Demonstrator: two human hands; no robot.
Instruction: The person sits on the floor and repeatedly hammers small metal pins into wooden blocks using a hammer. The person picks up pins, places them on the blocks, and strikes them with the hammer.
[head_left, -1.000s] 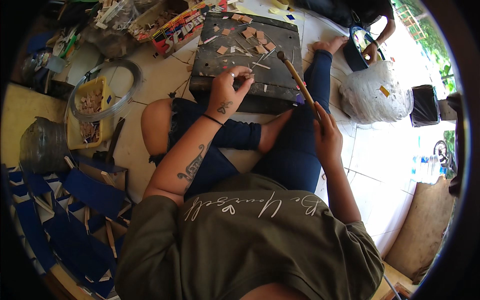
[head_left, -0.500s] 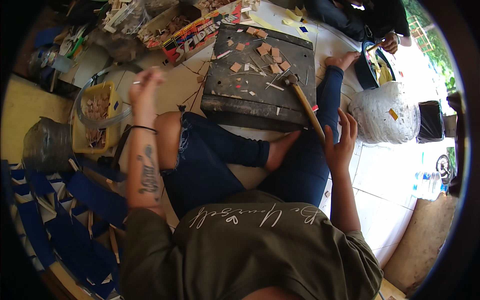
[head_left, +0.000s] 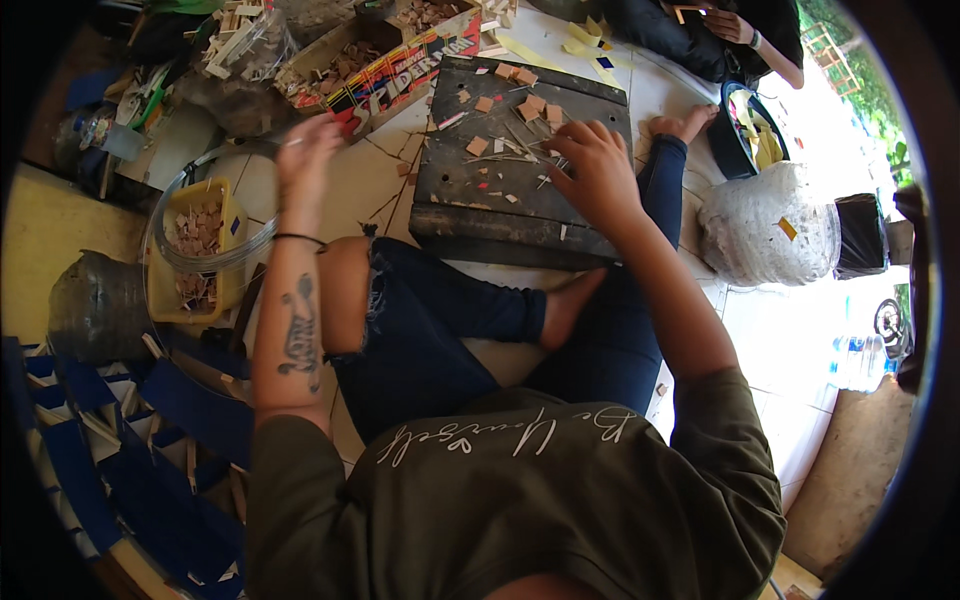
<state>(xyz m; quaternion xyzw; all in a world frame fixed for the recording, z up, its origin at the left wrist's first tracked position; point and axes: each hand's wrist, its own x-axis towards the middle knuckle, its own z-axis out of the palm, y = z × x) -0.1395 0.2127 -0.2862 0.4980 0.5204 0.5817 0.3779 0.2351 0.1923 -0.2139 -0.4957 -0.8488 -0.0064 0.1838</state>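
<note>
Small tan wood chips (head_left: 520, 105) lie on the dark board (head_left: 480, 195) beside the right hand (head_left: 597, 175), fingers spread flat, holding nothing; the left hand (head_left: 305, 150) hovers blurred, grip unclear.

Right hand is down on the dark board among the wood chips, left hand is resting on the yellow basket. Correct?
Not quite. The head view shows the right hand on the dark board among the wood chips, but the left hand is not on the yellow basket: it is raised over the tiled floor near the printed cardboard box, blurred.
</note>
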